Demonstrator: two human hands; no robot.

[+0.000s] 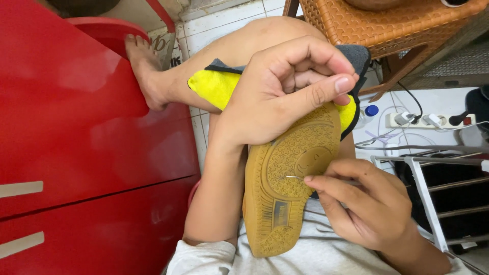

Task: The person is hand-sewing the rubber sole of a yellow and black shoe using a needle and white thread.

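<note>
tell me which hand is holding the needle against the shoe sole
The right hand pinches the thin metal needle at the tan shoe sole. The left hand only grips the shoe with a yellow cloth.

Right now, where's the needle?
Head view, centre: the needle is pinched in the right hand, its tip on the tan shoe sole below the left hand.

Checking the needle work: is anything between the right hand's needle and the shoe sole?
Nothing visible. The right hand pinches the needle, whose tip already meets the tan shoe sole. The left hand and yellow cloth sit higher up, off its path.
</note>
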